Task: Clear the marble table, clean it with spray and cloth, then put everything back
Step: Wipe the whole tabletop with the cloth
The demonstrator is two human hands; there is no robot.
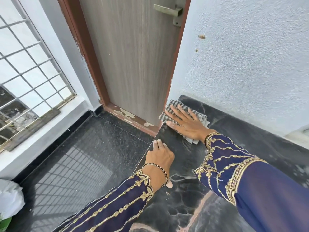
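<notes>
A dark marble table (234,131) with pale veins fills the lower right and runs along the wall. At its far left corner lies a grey checked cloth (173,106). My right hand (185,122) presses flat on the cloth with its fingers spread and straight. My left hand (159,158) rests on the table's left edge, its fingers bent over the rim and holding nothing. No spray bottle is in view.
A grey wooden door (132,64) with a metal handle (167,10) stands just past the table's far corner. A white textured wall (242,64) backs the table. Dark granite floor (83,156) lies left, below a barred window (28,77). A white bag (10,198) sits at lower left.
</notes>
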